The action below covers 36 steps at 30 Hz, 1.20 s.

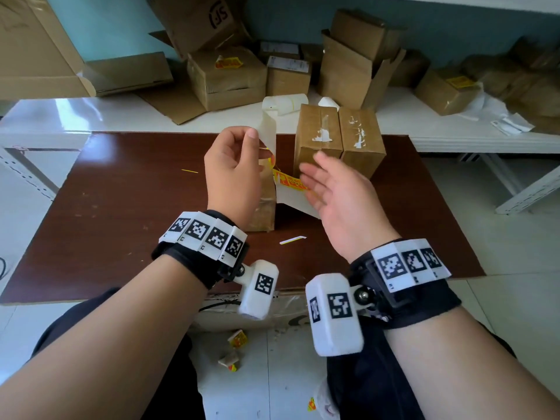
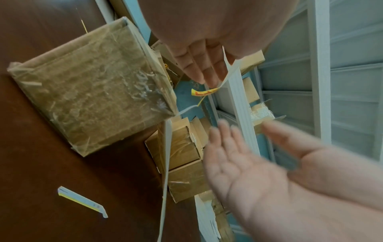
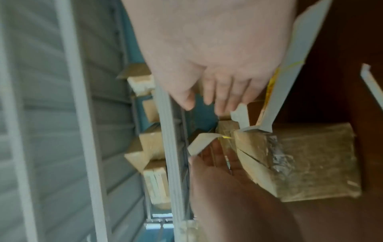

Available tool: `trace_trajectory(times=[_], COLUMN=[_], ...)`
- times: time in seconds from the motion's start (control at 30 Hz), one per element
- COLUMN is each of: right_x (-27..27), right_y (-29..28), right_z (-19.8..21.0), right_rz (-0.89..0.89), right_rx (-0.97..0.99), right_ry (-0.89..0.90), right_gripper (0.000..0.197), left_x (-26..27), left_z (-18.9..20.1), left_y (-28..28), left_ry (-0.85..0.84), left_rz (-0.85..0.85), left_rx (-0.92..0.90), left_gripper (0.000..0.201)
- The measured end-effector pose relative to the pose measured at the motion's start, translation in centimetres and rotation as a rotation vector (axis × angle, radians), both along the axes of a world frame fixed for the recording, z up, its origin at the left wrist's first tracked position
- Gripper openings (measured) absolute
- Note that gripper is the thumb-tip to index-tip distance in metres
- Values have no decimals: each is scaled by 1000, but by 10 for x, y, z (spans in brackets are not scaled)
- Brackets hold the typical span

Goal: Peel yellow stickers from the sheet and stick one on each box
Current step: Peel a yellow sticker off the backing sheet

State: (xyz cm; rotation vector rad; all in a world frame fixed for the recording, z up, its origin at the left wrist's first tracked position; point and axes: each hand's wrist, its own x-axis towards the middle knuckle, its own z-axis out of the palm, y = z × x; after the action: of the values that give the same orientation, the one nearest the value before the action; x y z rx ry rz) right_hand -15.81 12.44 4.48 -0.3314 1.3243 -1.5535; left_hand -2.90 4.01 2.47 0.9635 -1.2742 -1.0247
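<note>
Grip first: left hand (image 1: pixel 235 165) pinches the white backing sheet (image 1: pixel 268 128) between thumb and fingers and holds it up off the worktop (image 1: pixel 121 207). Right hand (image 1: pixel 336 189) is loose and spread, holding nothing, with its fingertips right by the yellow sticker (image 1: pixel 291 180) that's curling off the strip. So I'd say we're mid-peel, sticker not free yet. The sheet trails back to a roll (image 1: pixel 285 104) behind. One taped box (image 1: pixel 262 207) sits under the left hand, and two more boxes (image 1: pixel 339 137) stand side by side just beyond; none shows a yellow sticker on the faces in view. Next move probably needs the right fingers to catch the sticker's free edge without folding it, then press it on the nearest box.
</note>
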Motion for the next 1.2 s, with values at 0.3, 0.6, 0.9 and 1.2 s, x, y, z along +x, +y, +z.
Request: trace_trajectory(times=[0.3,0.6,0.9,1.2], right_x=[15,7,-13,-30], right_y=[-10,-18,-13,-4], right_z=[3,-6,-12,-12], right_rz=[68,-59,-187,-163], right_rx=[-229,-165,-144,-106], right_ry=[74,31,11,60], right_gripper=[40,26,14,14], left_x=[1,1,-9,-28], left_z=[0,-8,-12,-14], left_y=[9,8,-3,2], left_ry=[-111,-255,-429,-327], left_rz=[-129,-300,-136,-233], left_rx=[-135,-142,-19,4], left_gripper=[13,24,65,38])
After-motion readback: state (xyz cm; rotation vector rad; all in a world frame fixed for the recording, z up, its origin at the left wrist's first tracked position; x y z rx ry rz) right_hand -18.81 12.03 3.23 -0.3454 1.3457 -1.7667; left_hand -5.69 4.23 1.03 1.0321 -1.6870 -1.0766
